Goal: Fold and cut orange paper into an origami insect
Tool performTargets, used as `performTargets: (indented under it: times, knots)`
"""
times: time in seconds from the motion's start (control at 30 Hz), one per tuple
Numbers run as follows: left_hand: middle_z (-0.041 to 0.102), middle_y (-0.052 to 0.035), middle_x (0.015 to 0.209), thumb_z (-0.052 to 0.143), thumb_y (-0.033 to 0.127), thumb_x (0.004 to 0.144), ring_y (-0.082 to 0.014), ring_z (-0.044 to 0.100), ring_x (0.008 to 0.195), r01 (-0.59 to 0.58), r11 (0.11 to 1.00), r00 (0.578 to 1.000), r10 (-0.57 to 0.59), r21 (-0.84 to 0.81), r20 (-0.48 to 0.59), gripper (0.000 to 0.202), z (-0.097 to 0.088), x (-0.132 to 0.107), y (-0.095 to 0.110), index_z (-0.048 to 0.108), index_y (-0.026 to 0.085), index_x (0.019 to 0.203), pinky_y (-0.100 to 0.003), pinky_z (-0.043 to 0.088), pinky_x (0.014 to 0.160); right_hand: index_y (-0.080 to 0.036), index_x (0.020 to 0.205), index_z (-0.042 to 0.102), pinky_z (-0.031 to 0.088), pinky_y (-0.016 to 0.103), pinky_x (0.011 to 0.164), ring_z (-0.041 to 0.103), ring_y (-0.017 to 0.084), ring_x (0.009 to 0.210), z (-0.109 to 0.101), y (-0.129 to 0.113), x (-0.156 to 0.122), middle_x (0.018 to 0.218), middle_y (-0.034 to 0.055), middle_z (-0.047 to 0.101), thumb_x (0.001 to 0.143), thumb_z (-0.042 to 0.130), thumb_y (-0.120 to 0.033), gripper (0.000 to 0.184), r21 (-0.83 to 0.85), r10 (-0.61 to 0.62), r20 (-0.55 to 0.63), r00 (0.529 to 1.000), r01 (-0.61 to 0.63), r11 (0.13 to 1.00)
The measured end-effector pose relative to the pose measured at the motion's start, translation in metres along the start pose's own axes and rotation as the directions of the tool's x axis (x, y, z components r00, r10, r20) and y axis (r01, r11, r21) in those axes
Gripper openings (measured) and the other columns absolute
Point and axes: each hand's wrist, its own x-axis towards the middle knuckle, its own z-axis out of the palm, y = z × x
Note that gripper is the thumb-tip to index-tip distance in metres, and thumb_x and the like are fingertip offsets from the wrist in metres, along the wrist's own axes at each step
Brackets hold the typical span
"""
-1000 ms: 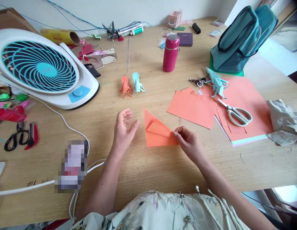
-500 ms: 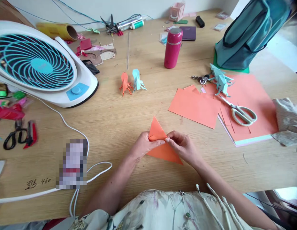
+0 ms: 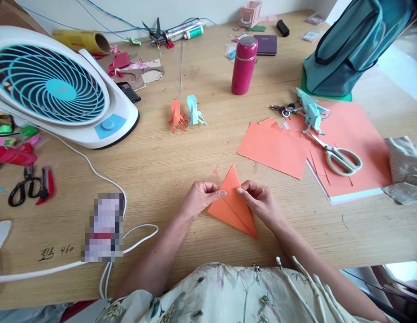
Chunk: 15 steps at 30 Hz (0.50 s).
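Observation:
A folded sheet of orange paper (image 3: pixel 232 208) is held just in front of me, its narrow tip pointing away and a crease line running down toward the lower right corner. My left hand (image 3: pixel 203 197) pinches its left edge, thumb on top and fingers curled underneath. On the opposite edge my right hand (image 3: pixel 258 197) grips it the same way, thumb pressed on the surface. Beyond the hands stand two small folded paper figures, an orange one (image 3: pixel 176 115) and a light blue one (image 3: pixel 194 111).
White-handled scissors (image 3: pixel 343 160) and a larger light blue paper figure (image 3: pixel 311 112) lie on orange sheets (image 3: pixel 359 130) at right. A magenta flask (image 3: pixel 244 67) stands farther back. At left are a fan (image 3: pixel 60 89), a blurred-out phone-like object (image 3: pixel 102 226), white cable and black-handled scissors (image 3: pixel 23 190).
The upper part of the orange paper has swung right and now lies flatter, showing a long crease. Both hands have shifted their grip to opposite edges.

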Motion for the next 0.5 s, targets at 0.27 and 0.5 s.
performTargets:
  times: [0.27, 0.5]
  knots:
    - [0.042, 0.0055, 0.053, 0.084, 0.054, 0.065, -0.007, 0.033, 0.052, -0.01, 1.0, 1.0, 0.01, 0.003, 0.0, 0.046, 0.0007, -0.0006, 0.0028, 0.061, 0.015, 0.057, -0.022, 0.023, 0.051, -0.019, 0.063, 0.051, 0.023, 0.026, 0.05, 0.028, 0.01, 0.054, -0.0001, -0.0002, 0.0, 0.058, -0.0048, 0.035, 0.083, 0.064, -0.063, 0.05, -0.029, -0.019, -0.041, 0.999, 0.018, 0.999]
    - [0.056, 0.0025, 0.062, 0.085, 0.049, 0.067, -0.0091, 0.046, 0.058, -0.029, 0.999, 0.995, 0.031, -0.02, 0.092, 0.04, 0.0047, -0.0012, 0.0015, 0.065, 0.014, 0.066, -0.022, 0.035, 0.056, -0.019, 0.064, 0.051, 0.027, 0.026, 0.053, 0.032, 0.011, 0.057, -0.0009, 0.0017, -0.0021, 0.06, -0.004, 0.038, 0.085, 0.064, -0.06, 0.048, -0.015, -0.021, -0.059, 0.998, 0.02, 1.0]
